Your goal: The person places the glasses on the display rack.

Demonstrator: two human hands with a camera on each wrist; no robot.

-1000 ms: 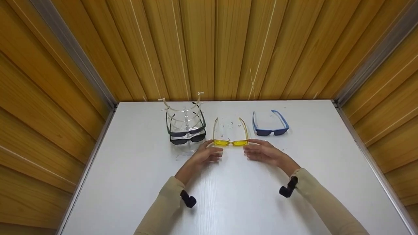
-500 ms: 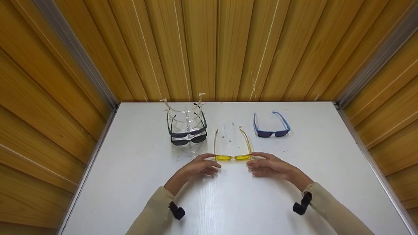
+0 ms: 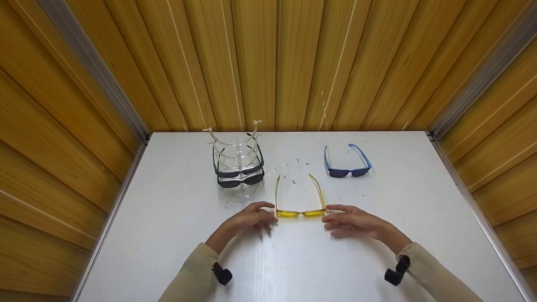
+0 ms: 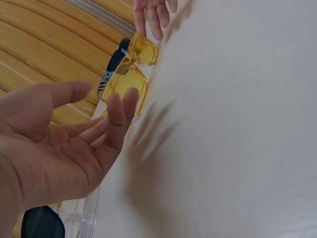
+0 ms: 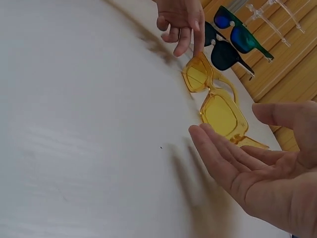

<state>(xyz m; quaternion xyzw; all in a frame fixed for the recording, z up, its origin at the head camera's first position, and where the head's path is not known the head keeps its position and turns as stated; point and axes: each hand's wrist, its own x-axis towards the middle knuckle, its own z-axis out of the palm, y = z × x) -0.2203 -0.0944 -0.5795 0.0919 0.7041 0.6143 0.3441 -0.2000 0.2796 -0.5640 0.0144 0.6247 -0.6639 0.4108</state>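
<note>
On the desk [image 3: 302, 260], between left hand [image 3: 249, 217] and right hand [image 3: 356, 222], both relaxed and gripping nothing, sit yellow glasses [image 3: 289, 214], contact unclear; probably light, stiff, scratchable, best pinched at the hinges [image 5: 239, 139].

One yellow pair of glasses [image 3: 289, 214], one blue pair [image 3: 360, 172], two dark pairs [image 3: 254, 179], one stand [image 3: 239, 153], two hands [image 3: 246, 220], one bench [image 3: 419, 193].

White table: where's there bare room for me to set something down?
The table is bare right of the blue sunglasses and left of the clear stand. It's crowded mid-table, where the yellow glasses are between left hand and right hand.
</note>
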